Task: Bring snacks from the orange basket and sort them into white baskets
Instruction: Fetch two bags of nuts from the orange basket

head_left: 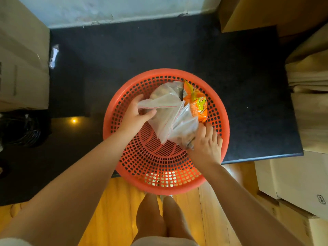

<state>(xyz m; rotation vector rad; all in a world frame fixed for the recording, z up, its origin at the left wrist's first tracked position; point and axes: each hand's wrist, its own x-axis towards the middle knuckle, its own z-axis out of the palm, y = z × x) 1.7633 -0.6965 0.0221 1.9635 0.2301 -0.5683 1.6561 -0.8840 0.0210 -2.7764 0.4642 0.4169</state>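
A round orange basket (159, 167) with a perforated wall sits at the near edge of a dark countertop, right below me. Inside it lie two clear zip bags of brownish snacks and an orange snack packet (197, 102). My left hand (135, 114) grips the upper clear zip bag (165, 100) at its left edge, thumb curled over the plastic. My right hand (206, 144) grips the lower end of the second clear zip bag (182, 126), fingers bent down into the basket beside the orange packet. No white basket is in view.
The dark countertop (142, 47) stretches behind the basket to a pale wall. Cardboard boxes (21, 59) stand at the left, and more boxes (307, 121) are stacked at the right. A small clear wrapper (54, 55) lies at the counter's left edge. Wooden floor shows below.
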